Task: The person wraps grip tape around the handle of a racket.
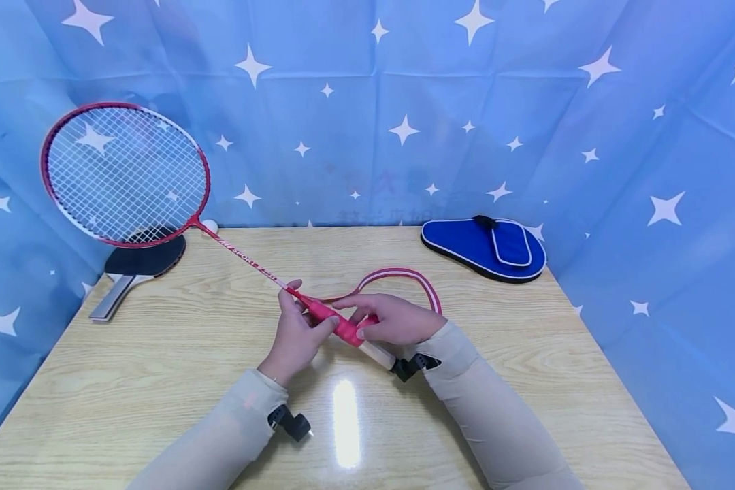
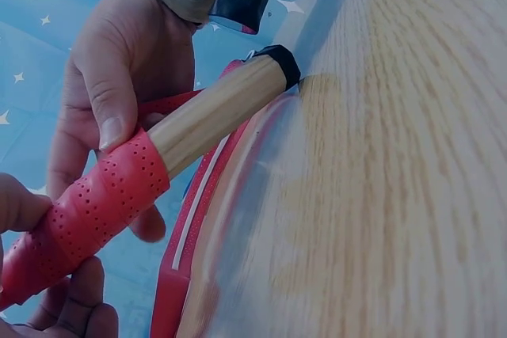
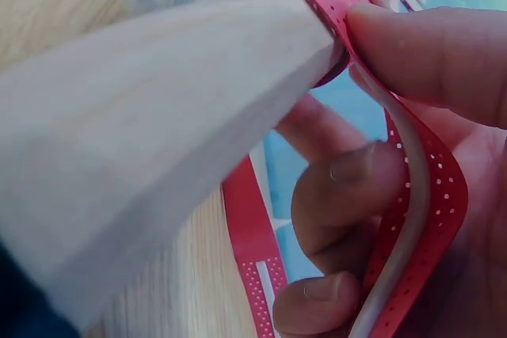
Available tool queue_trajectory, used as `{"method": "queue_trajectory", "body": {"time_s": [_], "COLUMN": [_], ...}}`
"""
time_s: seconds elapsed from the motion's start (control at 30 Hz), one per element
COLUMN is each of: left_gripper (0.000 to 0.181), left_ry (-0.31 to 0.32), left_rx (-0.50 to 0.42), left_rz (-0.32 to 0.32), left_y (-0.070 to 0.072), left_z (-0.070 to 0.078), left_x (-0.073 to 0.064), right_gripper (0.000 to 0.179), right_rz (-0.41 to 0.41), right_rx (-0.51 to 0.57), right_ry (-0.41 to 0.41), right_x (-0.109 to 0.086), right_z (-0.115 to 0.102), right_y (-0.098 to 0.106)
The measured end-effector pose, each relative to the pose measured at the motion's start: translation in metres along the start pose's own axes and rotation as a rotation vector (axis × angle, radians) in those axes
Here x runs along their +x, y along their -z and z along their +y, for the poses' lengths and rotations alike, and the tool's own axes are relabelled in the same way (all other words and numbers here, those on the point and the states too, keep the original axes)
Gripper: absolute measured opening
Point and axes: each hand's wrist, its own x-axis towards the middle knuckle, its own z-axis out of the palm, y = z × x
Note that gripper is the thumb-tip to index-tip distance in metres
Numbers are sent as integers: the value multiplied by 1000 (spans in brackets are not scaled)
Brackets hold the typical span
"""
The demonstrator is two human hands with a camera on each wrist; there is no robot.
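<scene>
Red-and-white badminton racket (image 1: 243, 255) points far-left, butt short of pale-wood bench (image 1: 135, 395)'s right edge; left hand (image 1: 296, 339) grips it, right hand (image 1: 399, 318) pinches perforated red tape (image 3: 445, 187).

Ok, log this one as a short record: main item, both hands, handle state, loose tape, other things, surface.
Main item: red-and-white badminton racket
Left hand: holds the wrapped part of the handle
Right hand: holds red grip tape near the wrap's lower edge
Handle state: upper part wrapped; lower wood bare, down to a black end cap
Loose tape: loops beyond the right hand
Other things: table-tennis paddle, white ball, blue case
Surface: wood-grain table
</scene>
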Motion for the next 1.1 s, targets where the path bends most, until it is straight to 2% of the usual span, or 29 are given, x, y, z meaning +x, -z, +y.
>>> {"method": "queue_trajectory", "body": {"time_s": [0.13, 0.43, 0.77, 1.1], "left_gripper": [96, 93, 91, 92], "left_ry": [-9, -13, -33, -25], "left_rx": [-7, -9, -20, 17], "left_rz": [0, 28, 29, 16], "left_y": [-1, -3, -2, 0], "left_z": [1, 2, 2, 0], "left_x": [0, 0, 0, 1], "right_gripper": [66, 62, 68, 58], "right_rz": [-9, 14, -35, -10], "right_rx": [21, -26, 82, 27], "right_ry": [22, 56, 29, 44], "right_x": [0, 0, -2, 0], "right_z": [2, 1, -1, -2], "right_y": [-1, -3, -2, -4]}}
